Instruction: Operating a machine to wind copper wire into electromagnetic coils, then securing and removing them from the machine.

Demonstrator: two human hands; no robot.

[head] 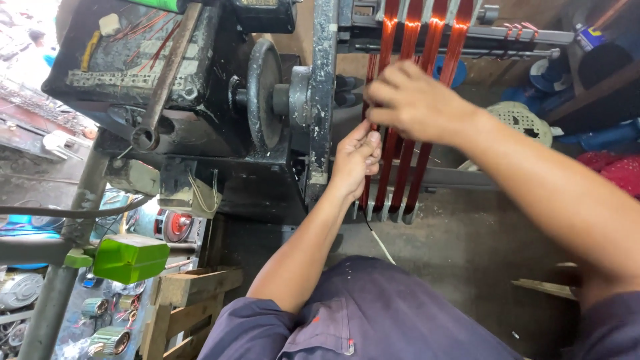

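You are pinching the leftmost copper wire coil point(367, 127) with both hands: your left hand point(355, 160) is gripping it from below, fingers closed on the strand, and your right hand point(413, 100) is closing on it just above. The coil's long axis is running near-vertical on the winding frame point(440, 177), leaning slightly right toward the top, with three sister coils point(417, 167) just beside it on your right.

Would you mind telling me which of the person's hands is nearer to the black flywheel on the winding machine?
The left. The left hand pinches the leftmost copper coil strand just right of the black flywheel, beyond the frame post. The right hand sits farther right, across the coils.
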